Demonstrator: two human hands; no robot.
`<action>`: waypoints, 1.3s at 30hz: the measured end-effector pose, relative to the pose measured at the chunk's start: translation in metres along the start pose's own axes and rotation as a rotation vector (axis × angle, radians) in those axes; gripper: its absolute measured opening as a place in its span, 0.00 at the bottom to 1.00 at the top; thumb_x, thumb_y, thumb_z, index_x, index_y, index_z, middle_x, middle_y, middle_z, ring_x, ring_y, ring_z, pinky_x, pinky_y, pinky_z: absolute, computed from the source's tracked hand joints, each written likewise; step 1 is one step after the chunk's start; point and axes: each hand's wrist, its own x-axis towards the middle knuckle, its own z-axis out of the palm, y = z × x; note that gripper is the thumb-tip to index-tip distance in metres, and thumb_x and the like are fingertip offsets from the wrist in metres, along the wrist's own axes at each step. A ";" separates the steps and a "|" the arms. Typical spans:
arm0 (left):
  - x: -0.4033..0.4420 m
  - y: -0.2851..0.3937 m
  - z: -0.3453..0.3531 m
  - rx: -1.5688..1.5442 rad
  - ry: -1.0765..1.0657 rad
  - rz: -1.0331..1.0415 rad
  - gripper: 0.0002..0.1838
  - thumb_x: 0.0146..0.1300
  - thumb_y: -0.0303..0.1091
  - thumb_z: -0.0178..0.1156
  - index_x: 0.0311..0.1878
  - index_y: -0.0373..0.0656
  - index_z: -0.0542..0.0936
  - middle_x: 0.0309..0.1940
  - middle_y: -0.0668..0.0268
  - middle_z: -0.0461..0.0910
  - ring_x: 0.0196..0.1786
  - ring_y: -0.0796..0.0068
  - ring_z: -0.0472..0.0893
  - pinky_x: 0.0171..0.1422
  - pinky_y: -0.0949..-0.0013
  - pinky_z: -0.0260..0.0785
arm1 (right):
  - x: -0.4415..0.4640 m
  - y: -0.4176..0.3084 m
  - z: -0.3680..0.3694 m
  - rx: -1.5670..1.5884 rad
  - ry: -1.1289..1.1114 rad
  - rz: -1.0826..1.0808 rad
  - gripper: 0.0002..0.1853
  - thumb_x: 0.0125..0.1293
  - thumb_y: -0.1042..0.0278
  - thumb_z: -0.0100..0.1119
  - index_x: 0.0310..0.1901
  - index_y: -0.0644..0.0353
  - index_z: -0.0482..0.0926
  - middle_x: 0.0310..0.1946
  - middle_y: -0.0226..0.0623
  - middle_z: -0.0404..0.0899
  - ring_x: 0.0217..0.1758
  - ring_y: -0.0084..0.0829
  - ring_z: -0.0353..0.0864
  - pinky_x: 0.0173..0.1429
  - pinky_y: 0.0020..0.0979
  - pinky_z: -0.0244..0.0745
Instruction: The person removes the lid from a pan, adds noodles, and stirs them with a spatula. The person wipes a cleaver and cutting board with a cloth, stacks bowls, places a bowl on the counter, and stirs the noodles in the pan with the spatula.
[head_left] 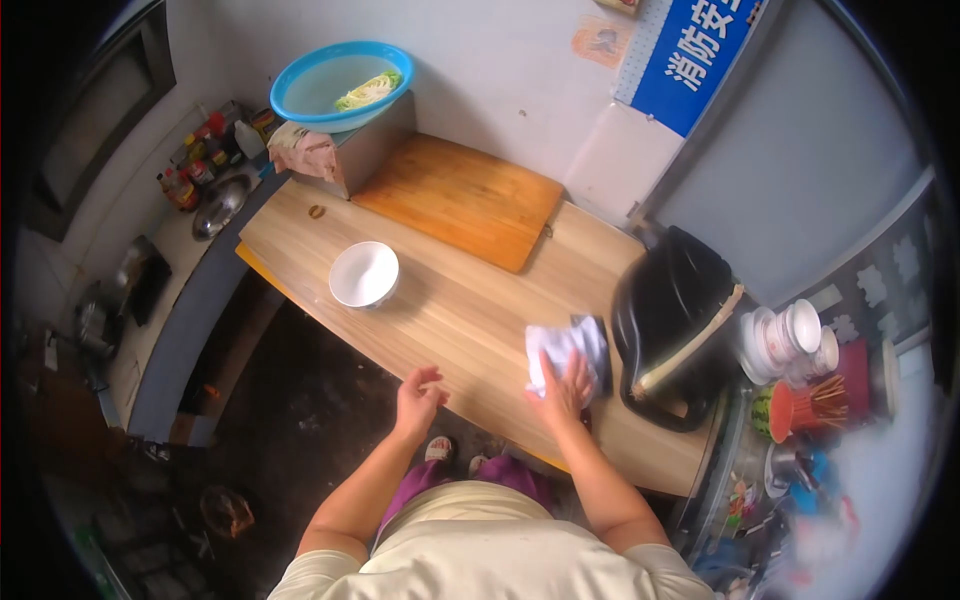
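On the wooden table (440, 330), a white and dark cloth (568, 345) lies near the right end. My right hand (565, 388) rests against the cloth, its fingers spread over the near part. Over the table's front edge, my left hand (420, 398) hangs with nothing in it, fingers loosely bent and apart. A white bowl (365, 274) stands upright on the table, beyond my left hand and to its left. Just right of the cloth sits a black basin-like object (665, 300) with a pale stick (690, 340) across it.
A cutting board (460, 200) lies along the wall. Behind it at left, a blue basin (290, 90) holding cabbage (368, 91) sits on a metal box (375, 145). Stacked bowls (775, 340) and a red holder of chopsticks (790, 410) stand at right. Bottles (180, 190) stand at far left.
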 end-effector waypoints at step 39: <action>-0.094 -0.004 0.233 0.273 -1.668 -0.160 0.35 0.62 0.19 0.53 0.71 0.48 0.54 0.69 0.67 0.57 0.58 0.71 0.72 0.57 0.69 0.69 | -0.161 0.162 -0.108 0.413 0.790 0.479 0.15 0.52 0.71 0.64 0.43 0.65 0.79 0.39 0.43 0.79 0.44 0.37 0.77 0.48 0.33 0.71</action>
